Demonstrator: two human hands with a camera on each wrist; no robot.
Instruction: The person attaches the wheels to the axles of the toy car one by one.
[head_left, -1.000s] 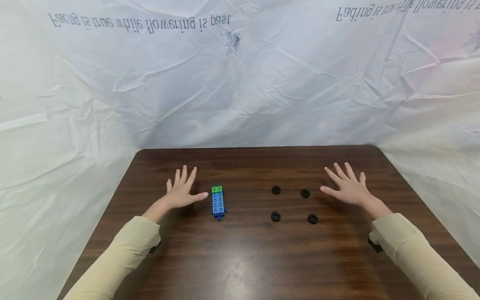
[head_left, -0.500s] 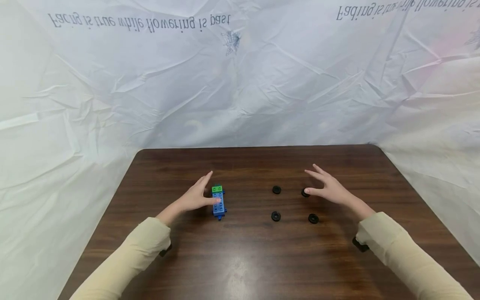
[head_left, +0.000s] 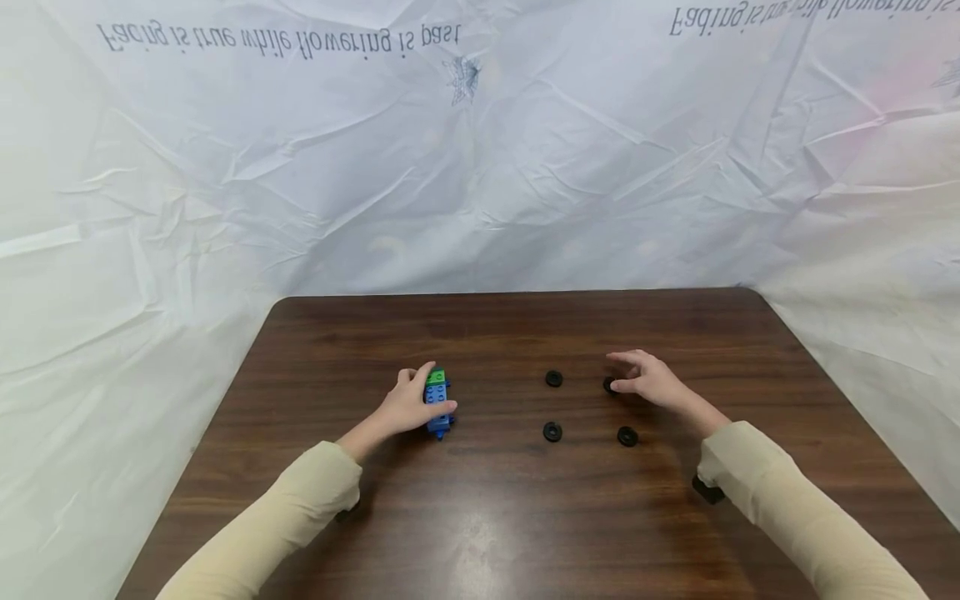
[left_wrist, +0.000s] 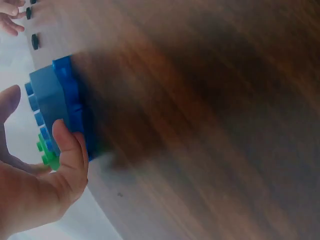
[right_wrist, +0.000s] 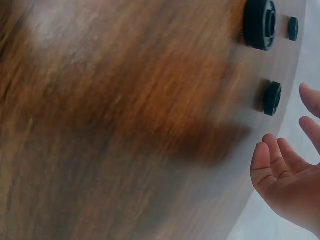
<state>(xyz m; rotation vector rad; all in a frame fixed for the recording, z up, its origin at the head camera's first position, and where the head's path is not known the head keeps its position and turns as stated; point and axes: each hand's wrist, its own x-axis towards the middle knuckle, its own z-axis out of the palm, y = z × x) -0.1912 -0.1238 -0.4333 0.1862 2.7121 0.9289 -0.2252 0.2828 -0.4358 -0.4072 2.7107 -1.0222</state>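
A blue studded base (head_left: 437, 393) (left_wrist: 48, 95) with a green block (head_left: 439, 377) (left_wrist: 49, 157) at its far end lies left of centre. Around it is my left hand (head_left: 407, 406) (left_wrist: 42, 192): bent fingers reach along one side, while the thumb stands apart over the studs in the left wrist view. My right hand (head_left: 654, 384) (right_wrist: 295, 187) hovers by the far right black wheel (head_left: 608, 385) (right_wrist: 272, 99), thumb and fingers spread with nothing between them. In the head view its thumb partly hides that wheel.
Three other black wheels lie on the brown table (head_left: 480, 500): one far (head_left: 553, 378), one nearer (head_left: 552, 432) and one near right (head_left: 627, 436). A whitish sheet (head_left: 480, 183) hangs behind the table and at both sides.
Both hands have moved inward from their spread poses: the left rightward to the blue base, the right leftward to the far right wheel. Their fingers are more bent. The base and wheels stay put.
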